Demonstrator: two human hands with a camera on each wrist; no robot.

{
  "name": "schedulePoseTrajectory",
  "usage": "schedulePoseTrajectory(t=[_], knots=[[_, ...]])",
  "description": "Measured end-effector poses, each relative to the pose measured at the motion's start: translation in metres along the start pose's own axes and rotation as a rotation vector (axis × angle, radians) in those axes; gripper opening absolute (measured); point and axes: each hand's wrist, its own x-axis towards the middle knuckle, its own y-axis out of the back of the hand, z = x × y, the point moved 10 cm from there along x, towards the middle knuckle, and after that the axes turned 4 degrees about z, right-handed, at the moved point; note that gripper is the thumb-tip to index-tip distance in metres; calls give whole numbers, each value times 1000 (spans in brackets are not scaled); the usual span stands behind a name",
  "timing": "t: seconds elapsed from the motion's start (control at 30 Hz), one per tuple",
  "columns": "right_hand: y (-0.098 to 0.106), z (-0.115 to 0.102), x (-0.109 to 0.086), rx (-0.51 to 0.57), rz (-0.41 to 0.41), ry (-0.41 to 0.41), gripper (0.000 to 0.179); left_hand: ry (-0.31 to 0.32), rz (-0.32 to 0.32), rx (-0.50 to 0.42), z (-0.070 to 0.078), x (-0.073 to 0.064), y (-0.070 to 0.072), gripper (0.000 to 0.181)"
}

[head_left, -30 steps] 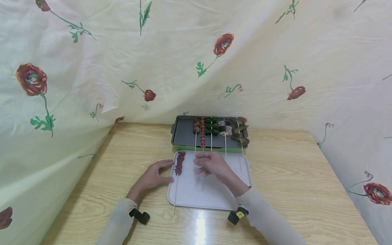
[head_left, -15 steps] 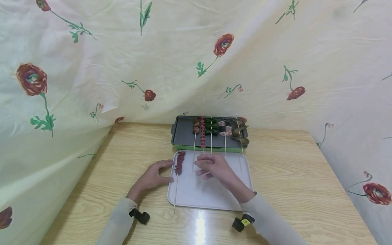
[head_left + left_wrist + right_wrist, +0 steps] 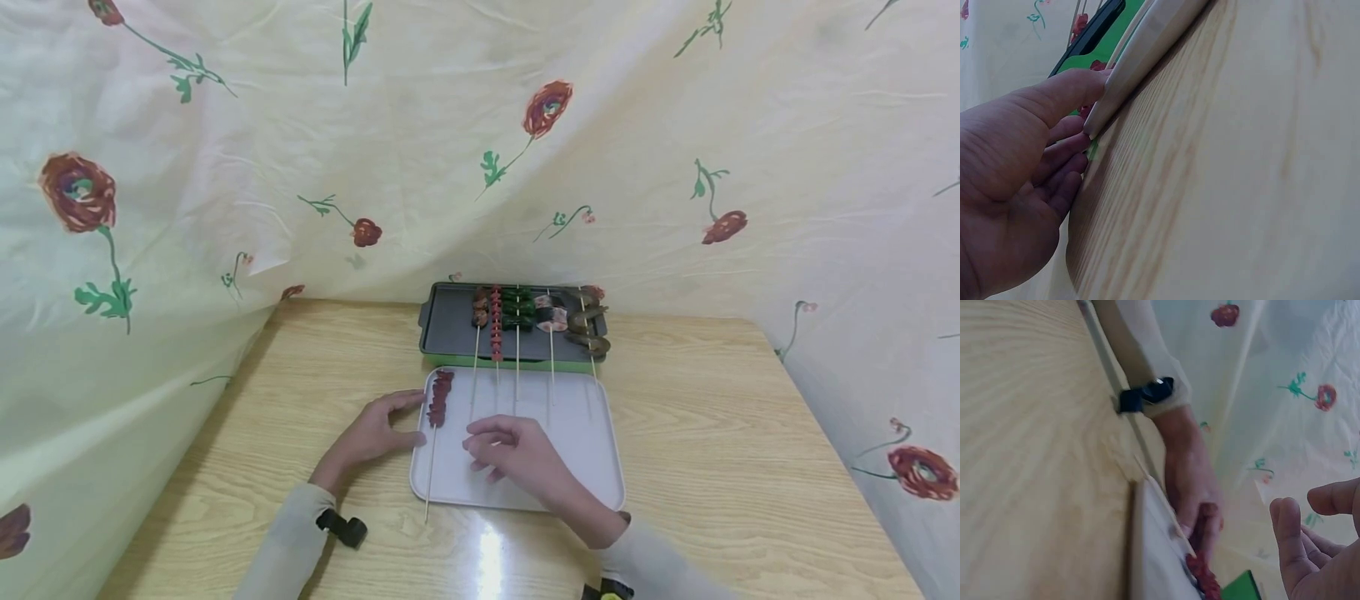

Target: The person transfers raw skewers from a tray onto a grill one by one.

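Note:
My left hand [image 3: 378, 429] touches the left edge of the white tray [image 3: 525, 500], its thumb and fingertips apart along the rim [image 3: 1099, 111]. By those fingertips, a dark red meat skewer [image 3: 438, 400] lies on the tray, its stick running past the front edge. My right hand [image 3: 510, 454] hovers over the middle of the tray with loosely bent fingers and nothing between them. Beyond it, the leftmost skewer on the grill plate [image 3: 450, 321] carries browned pieces [image 3: 481, 310], and its stick reaches out over the tray.
Beside the browned skewer lie a thin red skewer [image 3: 497, 329], a green vegetable skewer [image 3: 517, 308], a pale and dark sliced skewer [image 3: 552, 313] and a shrimp skewer [image 3: 588, 325]. A flowered cloth [image 3: 420, 150] hangs right behind the grill plate on the wooden table [image 3: 720, 433].
My right hand has let go of the browned skewer's stick and drawn back toward me over the tray. The stick end has shifted slightly left. My left hand has stayed in place.

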Motion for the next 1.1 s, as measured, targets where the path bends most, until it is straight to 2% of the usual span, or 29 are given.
schedulePoseTrajectory(t=[0.37, 0.47, 0.77, 1.1], knots=[[-39, 33, -9, 63, -71, -28, 41, -34, 10, -16, 2, 0, 2, 68], [-46, 39, -12, 51, -87, -17, 40, -35, 7, -21, 1, 0, 2, 68], [-58, 58, -15, 104, -116, -75, 45, -28, 0, -13, 0, -1, 1, 69], [-64, 66, -17, 72, -109, -97, 47, -33, 3, -19, 1, -2, 0, 69]])
